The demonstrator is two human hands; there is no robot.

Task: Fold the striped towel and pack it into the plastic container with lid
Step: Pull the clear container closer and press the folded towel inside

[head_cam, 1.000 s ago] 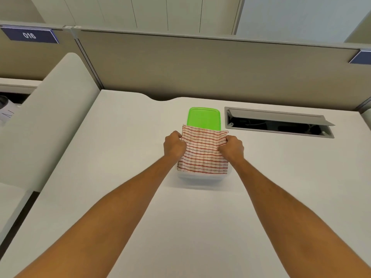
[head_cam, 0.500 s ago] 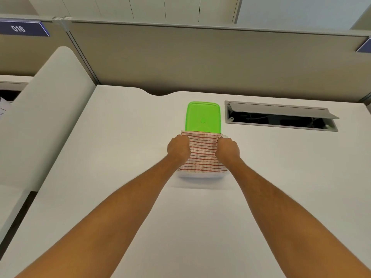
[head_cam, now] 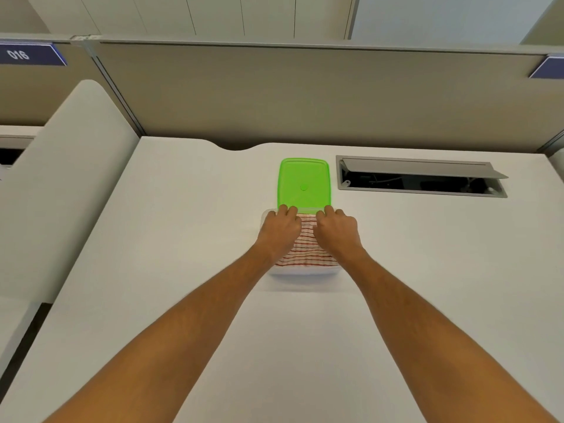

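Left hand (head_cam: 280, 232) and right hand (head_cam: 335, 230) press flat, fingers spread, seating the folded striped towel (head_cam: 306, 254) inside the clear container (head_cam: 302, 271); green lid (head_cam: 304, 183) waits behind.

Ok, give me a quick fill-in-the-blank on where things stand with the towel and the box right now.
1. Both hands, left hand and right hand, press flat on the striped ____.
2. The towel lies inside the clear ____.
3. The container has no lid on; the lid lies on the desk just ____ it.
4. The lid's colour is ____.

Missing: towel; container; beyond; green
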